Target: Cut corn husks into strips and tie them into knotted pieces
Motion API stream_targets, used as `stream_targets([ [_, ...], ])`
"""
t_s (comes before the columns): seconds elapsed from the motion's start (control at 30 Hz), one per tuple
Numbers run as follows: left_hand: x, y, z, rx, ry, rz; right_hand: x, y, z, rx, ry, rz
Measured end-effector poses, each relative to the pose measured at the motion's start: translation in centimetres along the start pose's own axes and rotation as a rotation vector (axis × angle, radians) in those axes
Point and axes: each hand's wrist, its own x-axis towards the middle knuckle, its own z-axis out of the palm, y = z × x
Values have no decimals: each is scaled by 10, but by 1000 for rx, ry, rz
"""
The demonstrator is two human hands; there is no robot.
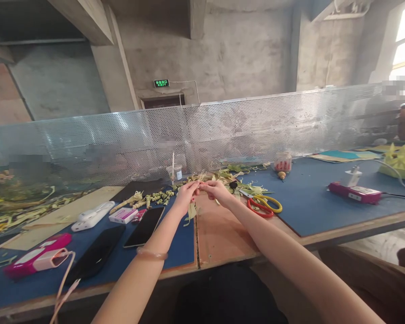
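My left hand [186,194] and my right hand [217,191] meet over the middle of the worktable, fingertips pinched close together. Whatever they hold is too small to make out. Thin pale fibres show just above the fingertips. A pale, dried leaf-like strip [190,214] hangs or lies below my left hand; I cannot tell whether it is held. Beyond both hands is a heap of dry, yellow-green husk-like pieces [236,175]. Right of my right hand lie scissors with red handles [260,213] and yellow handles [277,204], overlapping.
Left of my arms lie a phone [145,227], a black case-like object [97,252], a small purple-white box [123,215], a white power strip [92,216] and a magenta one [38,255]. A plastic cup [174,172] with a straw stands behind. A perforated metal screen [216,130] closes the back.
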Motion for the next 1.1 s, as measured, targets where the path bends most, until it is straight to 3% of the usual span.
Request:
stream_targets([
  [0.4,-1,2,1,-83,-48,-8,2,1,-1,101,11,56],
  [0.83,0,3,0,-113,-50,-17,2,4,-3,50,-16,114],
  [1.0,0,1,1,-131,-34,-20,3,2,-2,53,80,-13],
  [1.1,0,0,1,-109,-49,-40,5,1,-3,44,56,-84],
])
